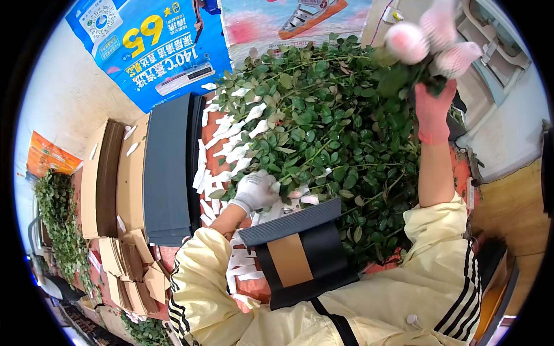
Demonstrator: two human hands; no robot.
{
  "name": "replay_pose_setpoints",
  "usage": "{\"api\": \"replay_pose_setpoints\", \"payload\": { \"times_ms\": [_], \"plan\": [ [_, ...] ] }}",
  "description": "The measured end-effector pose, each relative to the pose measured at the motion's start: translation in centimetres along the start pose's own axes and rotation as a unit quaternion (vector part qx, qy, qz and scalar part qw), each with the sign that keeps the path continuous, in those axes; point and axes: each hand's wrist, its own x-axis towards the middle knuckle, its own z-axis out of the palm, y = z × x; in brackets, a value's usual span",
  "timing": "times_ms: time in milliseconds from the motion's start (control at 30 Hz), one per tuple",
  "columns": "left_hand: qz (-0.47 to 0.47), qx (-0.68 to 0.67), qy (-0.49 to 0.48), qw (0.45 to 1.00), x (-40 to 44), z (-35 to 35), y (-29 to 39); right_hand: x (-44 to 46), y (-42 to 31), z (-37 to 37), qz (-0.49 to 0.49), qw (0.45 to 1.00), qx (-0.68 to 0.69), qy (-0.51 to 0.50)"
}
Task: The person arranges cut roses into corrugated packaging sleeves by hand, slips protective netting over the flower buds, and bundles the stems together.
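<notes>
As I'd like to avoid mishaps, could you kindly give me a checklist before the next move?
1. Net-covered roses held: ok, bunched in the right hand.
2. Left hand grip: cannot tell, anything under its curled fingers is hidden.
3. Black sheet ready: ok, in front of the body, brown cardboard strip on it.
4. White strips gathered: not ok, spread about.
5. Black cardboard stack in view: ok, left side.

Left glove: knit cloth. Right glove: matt cloth. Flower sleeves: fine mesh. Leaves: slightly glossy. Dark sheets: smooth, matt card.
</notes>
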Motion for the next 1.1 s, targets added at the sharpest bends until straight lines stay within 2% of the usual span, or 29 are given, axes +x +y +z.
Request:
{"api": "replay_pose_setpoints", "payload": {
  "times_ms": [33, 67, 100, 133, 167, 233, 300, 333, 367, 433, 500, 533, 567, 600, 633, 667, 700, 733, 767, 800, 833, 867, 900, 967, 1000, 1100],
  "plan": [
    [-0.005, -0.016, 0.008, 1.0, 0.2, -0.5, -0.1, -0.4, 0.8, -0.1, -0.021, 1.0, 0.013, -0.011],
    [-0.009, -0.09, 0.087, 0.992, -0.1, -1.1, -0.9, -0.7, 1.6, -0.2, -0.042, 0.999, 0.027, -0.023],
    [-0.064, -0.171, 0.112, 0.977, -0.6, -3.0, -1.2, -1.1, 2.4, -0.3, -0.062, 0.997, 0.041, -0.035],
    [-0.121, -0.241, 0.098, 0.958, -1.2, -5.9, -0.9, -1.4, 1.0, -0.5, 0.05, 0.973, 0.222, -0.05],
    [-0.043, -0.368, 0.102, 0.923, -1.9, -6.8, -2.5, -1.6, -0.3, -0.6, 0.098, 0.944, 0.31, -0.063],
    [-0.068, -0.552, 0.001, 0.831, -3.0, -9.0, -4.4, -1.5, -3.9, -0.2, 0.072, 0.912, 0.368, -0.167],
    [-0.094, -0.567, -0.045, 0.817, -3.9, -11.3, -1.9, -2.1, -7.6, 1.2, -0.05, 0.892, 0.294, -0.338],
    [-0.082, -0.583, -0.033, 0.808, -4.4, -12.2, -0.5, -4.1, -8.4, 2.5, -0.138, 0.886, 0.195, -0.397],
    [-0.04, -0.595, -0.019, 0.803, -3.7, -10.9, -1.4, -7.2, -8.0, 3.9, -0.278, 0.876, 0.024, -0.393],
    [0.011, -0.715, -0.07, 0.696, -3.5, -10.3, -1.1, -11.0, -7.7, 7.4, -0.24, 0.825, -0.018, -0.512],
    [0.006, -0.658, -0.048, 0.752, -3.9, -11.1, 0.3, -12.7, -7.2, 9.9, -0.232, 0.819, -0.073, -0.519],
    [0.003, -0.684, -0.03, 0.729, -4.0, -10.9, 0.5, -11.9, -7.2, 10.0, -0.146, 0.787, -0.036, -0.599],
    [0.0, -0.709, -0.011, 0.705, -4.3, -10.6, 0.7, -10.9, -7.2, 9.6, -0.148, 0.788, -0.039, -0.596],
    [0.006, -0.708, -0.01, 0.706, -5.1, -11.0, 1.4, -9.9, -7.1, 9.0, -0.159, 0.801, -0.038, -0.576],
    [0.006, -0.688, 0.078, 0.722, -6.4, -11.8, 2.5, -8.4, -7.4, 8.2, -0.171, 0.813, -0.038, -0.555],
    [0.007, -0.663, 0.164, 0.73, -7.7, -12.5, 3.6, -5.8, -7.5, 6.6, -0.137, 0.819, -0.093, -0.549],
    [0.028, -0.471, 0.299, 0.829, -8.8, -12.6, 5.0, -2.3, -8.5, 4.2, -0.104, 0.821, -0.149, -0.542],
    [0.028, -0.295, 0.345, 0.891, -11.4, -12.7, 6.6, 1.0, -10.0, 1.3, 0.097, 0.883, -0.085, -0.451],
    [0.062, -0.233, 0.326, 0.914, -14.1, -12.7, 8.8, 5.6, -5.2, -1.7, 0.084, 0.913, -0.155, -0.369],
    [0.134, -0.248, 0.27, 0.921, -16.3, -11.3, 9.9, 10.3, -0.5, -4.7, 0.082, 0.93, -0.224, -0.28],
    [0.203, -0.323, 0.202, 0.902, -17.5, -8.6, 10.5, 14.9, 4.1, -7.7, 0.09, 0.935, -0.283, -0.192],
    [0.264, -0.214, 0.161, 0.927, -18.0, -6.7, 11.1, 17.1, 5.7, -12.3, 0.021, 0.957, -0.245, -0.154],
    [0.262, -0.125, 0.102, 0.952, -18.9, -4.8, 12.1, 19.3, 7.3, -16.8, -0.051, 0.969, -0.21, -0.12],
    [0.215, -0.075, 0.04, 0.973, -19.6, -1.0, 12.6, 22.0, 5.9, -23.1, -0.122, 0.952, -0.278, -0.045],
    [0.22, -0.074, 0.046, 0.972, -19.6, 0.3, 12.1, 23.1, 4.8, -25.6, -0.155, 0.939, -0.307, -0.007],
    [0.191, 0.039, -0.013, 0.981, -19.3, 4.2, 9.9, 25.6, -0.4, -30.6, -0.257, 0.884, -0.381, 0.084]
  ]
}}
